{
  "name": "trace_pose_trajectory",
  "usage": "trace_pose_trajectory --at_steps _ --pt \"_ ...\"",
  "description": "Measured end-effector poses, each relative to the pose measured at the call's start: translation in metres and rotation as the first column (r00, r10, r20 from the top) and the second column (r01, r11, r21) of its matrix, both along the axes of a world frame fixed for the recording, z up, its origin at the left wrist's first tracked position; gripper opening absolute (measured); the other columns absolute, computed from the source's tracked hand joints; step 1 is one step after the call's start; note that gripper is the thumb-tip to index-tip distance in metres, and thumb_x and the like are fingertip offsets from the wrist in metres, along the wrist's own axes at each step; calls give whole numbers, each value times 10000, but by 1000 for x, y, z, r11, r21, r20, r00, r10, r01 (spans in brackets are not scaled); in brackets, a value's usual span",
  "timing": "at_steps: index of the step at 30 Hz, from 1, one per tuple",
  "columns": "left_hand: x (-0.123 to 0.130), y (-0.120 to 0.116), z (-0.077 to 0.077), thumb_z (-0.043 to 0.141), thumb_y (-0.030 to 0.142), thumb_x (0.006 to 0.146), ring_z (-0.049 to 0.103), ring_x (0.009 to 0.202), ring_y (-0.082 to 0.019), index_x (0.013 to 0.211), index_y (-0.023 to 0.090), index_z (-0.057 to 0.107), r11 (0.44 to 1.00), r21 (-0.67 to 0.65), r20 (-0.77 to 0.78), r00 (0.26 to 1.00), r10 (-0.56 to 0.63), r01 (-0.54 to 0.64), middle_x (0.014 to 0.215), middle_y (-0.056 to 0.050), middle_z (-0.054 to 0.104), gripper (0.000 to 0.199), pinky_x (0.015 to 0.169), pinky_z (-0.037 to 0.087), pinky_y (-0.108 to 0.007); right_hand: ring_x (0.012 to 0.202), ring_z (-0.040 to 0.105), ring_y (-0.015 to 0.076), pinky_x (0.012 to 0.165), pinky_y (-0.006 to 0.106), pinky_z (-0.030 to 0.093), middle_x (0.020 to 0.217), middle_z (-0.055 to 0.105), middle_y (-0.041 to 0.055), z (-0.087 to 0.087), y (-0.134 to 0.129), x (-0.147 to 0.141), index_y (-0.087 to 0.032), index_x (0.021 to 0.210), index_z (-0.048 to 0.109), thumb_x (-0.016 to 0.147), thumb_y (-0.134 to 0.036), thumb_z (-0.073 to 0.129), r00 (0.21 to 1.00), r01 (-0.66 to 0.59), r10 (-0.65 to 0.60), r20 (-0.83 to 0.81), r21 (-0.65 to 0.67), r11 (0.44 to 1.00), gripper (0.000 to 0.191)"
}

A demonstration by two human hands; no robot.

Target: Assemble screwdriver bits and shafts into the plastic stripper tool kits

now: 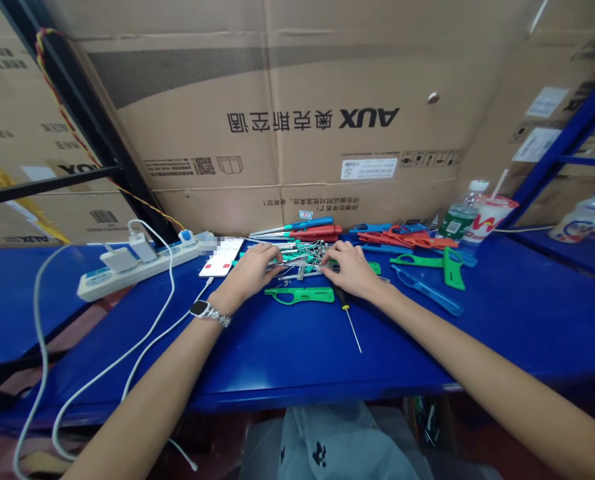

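Observation:
My left hand (250,272) reaches in over a jumbled pile of thin metal and green lighter parts (305,248). Its thumb and fingertips are pinched together on a small part too fine to name. Facing it, my right hand (352,268) is also closed at the fingertips, on something small that I cannot make out. Just in front of both hands lies a green lighter shell half (312,295). A screwdriver (346,308) with a dark handle and thin shaft points toward me from under my right hand. Long-nosed lighters with red handles (320,233) lie behind the pile.
Right of my hands are orange shells (402,238), a green shell (453,270) and a blue shell (430,293). A bottle (457,217) and cup (487,217) stand behind them. A power strip (142,265), cables and a phone-like white panel (222,259) lie left.

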State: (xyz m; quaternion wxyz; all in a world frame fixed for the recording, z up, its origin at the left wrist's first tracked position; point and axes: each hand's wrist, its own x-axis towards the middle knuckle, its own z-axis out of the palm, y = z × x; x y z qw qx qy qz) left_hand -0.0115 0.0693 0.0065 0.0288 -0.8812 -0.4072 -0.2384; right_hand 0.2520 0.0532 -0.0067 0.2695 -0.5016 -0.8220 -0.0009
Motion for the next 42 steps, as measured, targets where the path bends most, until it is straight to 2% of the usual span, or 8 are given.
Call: trace_pose_trajectory --at_steps 4,10,15,22,28,33,36,42 --pt "0 -12 2 569 226 986 612 834 -206 934 195 563 998 -41 57 997 -52 54 919 -42 654 61 751 468 -322 1055 557 305 876 444 380 1070 647 86 0 -5 -1 -220 977 660 875 -270 665 997 -29 34 -74 57 998 114" --pt "2 -18 0 541 261 1014 634 829 -200 1033 189 612 997 14 81 994 -79 78 998 -63 645 103 738 500 -322 1111 560 306 893 447 377 1184 663 92 2 -6 -11 -223 1148 628 899 -259 644 986 -100 116 -123 129 987 252" --pt "3 -21 -1 501 266 1032 660 869 -212 1174 206 650 996 64 20 998 -58 57 1062 -82 652 214 745 527 -336 1089 581 274 904 436 353 1106 714 60 2 1 -13 -231 982 694 922 -234 633 976 -155 175 -128 156 976 86" --pt "3 -23 3 474 278 1049 669 897 -214 1172 202 649 995 83 34 998 -60 57 1070 -82 663 227 767 543 -341 1048 613 254 935 450 331 997 764 16 11 15 -12 -269 924 765 923 -256 679 957 -245 272 -104 215 945 87" --pt "8 -28 1 511 285 1040 684 895 -211 1176 212 649 994 35 1 995 -101 101 1053 -71 682 206 762 540 -327 1065 585 250 928 442 359 1068 745 24 -1 2 -26 -293 1012 779 939 -277 659 952 -267 289 -100 190 945 142" --pt "8 -32 4 518 318 1037 663 801 -184 1125 210 671 996 11 62 994 -86 86 1011 -61 689 207 705 512 -304 1120 577 260 951 437 370 1179 692 50 -5 -9 -28 -279 1160 729 886 -294 714 962 -249 266 -64 196 948 275" --pt "7 -31 6 524 315 1028 657 793 -181 1092 208 677 997 -22 66 995 -75 77 1005 -60 702 197 708 505 -309 1114 576 267 936 445 360 1152 717 34 -4 -7 -25 -287 1033 750 937 -324 660 974 -207 222 -54 199 958 137" --pt "6 -29 5 537 302 1019 678 871 -198 1089 210 681 995 -43 71 993 -91 94 1018 -67 722 185 752 516 -322 1148 589 258 1020 485 286 1092 756 27 -3 1 -23 -298 960 760 977 -302 598 973 -223 230 -17 192 956 162"
